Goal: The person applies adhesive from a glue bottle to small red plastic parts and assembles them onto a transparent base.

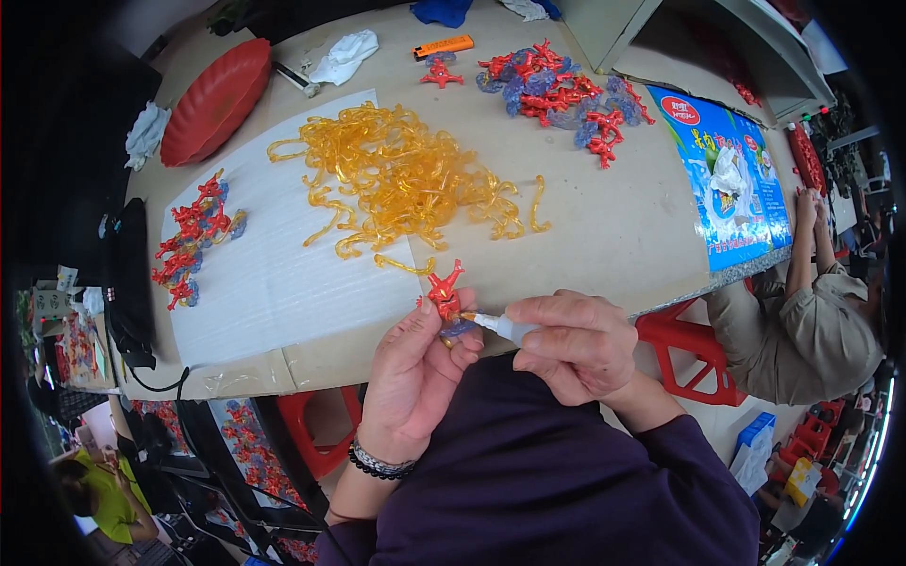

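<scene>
Between the thumb and fingers of my left hand [415, 368] is a small red toy figure [444, 294] with raised arms and a translucent purple lower part. My right hand [578, 344] grips a small white glue bottle [505, 328]. Its narrow nozzle meets the lower side of the figure, where a bit of amber plastic also shows. Just beyond my hands lies a big heap of translucent amber curled pieces [406, 179]. A row of red and purple figures [193, 241] sits at the left, and a cluster of similar figures [557, 90] lies at the far right.
On the table stand a red oval dish [215, 102], a crumpled white tissue [345, 57] and an orange box cutter [444, 47]. A blue printed sheet [736, 179] covers the right end. Red stools [684, 349] stand below the edge, and another person [802, 321] sits at the right.
</scene>
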Demonstrator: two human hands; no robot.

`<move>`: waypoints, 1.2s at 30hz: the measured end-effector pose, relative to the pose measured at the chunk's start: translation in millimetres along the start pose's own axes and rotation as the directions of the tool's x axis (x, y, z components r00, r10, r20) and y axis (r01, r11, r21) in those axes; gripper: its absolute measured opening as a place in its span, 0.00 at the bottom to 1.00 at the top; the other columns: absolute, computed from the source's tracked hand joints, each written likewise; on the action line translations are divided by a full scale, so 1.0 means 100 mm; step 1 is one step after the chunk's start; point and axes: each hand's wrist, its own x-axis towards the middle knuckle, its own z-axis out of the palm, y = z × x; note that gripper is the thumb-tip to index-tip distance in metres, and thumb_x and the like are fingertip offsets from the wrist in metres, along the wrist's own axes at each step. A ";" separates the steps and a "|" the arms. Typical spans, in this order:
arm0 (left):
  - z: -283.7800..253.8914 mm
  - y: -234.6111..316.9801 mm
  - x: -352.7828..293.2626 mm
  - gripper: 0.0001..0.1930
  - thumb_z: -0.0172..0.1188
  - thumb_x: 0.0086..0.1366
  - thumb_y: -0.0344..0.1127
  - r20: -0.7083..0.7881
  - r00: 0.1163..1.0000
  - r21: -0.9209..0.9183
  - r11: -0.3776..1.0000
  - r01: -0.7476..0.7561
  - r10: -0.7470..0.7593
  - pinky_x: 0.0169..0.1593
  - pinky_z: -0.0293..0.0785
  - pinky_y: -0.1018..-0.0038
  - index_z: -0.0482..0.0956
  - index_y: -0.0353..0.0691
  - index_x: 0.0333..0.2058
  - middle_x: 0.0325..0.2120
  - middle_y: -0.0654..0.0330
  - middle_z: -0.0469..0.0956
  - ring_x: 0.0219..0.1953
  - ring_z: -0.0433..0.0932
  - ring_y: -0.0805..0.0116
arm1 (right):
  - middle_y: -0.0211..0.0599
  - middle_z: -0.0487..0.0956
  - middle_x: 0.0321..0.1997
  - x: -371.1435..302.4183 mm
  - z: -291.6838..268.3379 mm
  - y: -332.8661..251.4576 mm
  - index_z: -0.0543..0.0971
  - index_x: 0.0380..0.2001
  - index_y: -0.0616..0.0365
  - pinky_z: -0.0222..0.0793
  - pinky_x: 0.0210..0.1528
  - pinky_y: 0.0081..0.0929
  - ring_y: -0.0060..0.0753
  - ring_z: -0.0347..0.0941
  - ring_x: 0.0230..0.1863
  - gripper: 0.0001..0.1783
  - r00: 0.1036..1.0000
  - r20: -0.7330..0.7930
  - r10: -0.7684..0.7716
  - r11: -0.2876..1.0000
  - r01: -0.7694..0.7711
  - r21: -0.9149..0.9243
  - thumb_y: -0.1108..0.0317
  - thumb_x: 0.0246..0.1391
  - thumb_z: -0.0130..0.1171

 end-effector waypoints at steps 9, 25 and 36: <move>0.00 -0.02 0.00 0.17 0.51 0.72 0.38 0.009 1.000 0.008 1.000 -0.001 0.001 0.39 0.77 0.73 0.75 0.28 0.48 0.37 0.56 0.79 0.34 0.78 0.66 | 0.49 0.80 0.41 0.00 0.03 0.02 0.75 0.38 0.56 0.69 0.20 0.23 0.32 0.76 0.23 0.17 0.999 -0.008 -0.042 0.998 0.042 -0.046 0.72 0.46 0.71; -0.01 0.00 0.00 0.17 0.51 0.72 0.39 0.042 0.999 -0.031 0.999 0.019 -0.018 0.39 0.76 0.73 0.75 0.29 0.48 0.38 0.56 0.79 0.34 0.77 0.67 | 0.45 0.80 0.40 0.03 -0.12 0.03 0.77 0.39 0.59 0.71 0.28 0.24 0.31 0.75 0.27 0.19 0.997 -0.063 0.038 0.998 -0.040 -0.044 0.75 0.42 0.71; -0.09 -0.01 -0.02 0.18 0.52 0.71 0.40 0.075 0.997 -0.041 0.999 0.023 -0.020 0.39 0.74 0.73 0.75 0.29 0.48 0.40 0.53 0.78 0.34 0.74 0.66 | 0.32 0.72 0.34 0.03 -0.55 0.53 0.71 0.40 0.56 0.70 0.36 0.26 0.26 0.74 0.32 0.22 0.587 -0.212 0.781 0.581 -0.560 0.590 0.76 0.40 0.69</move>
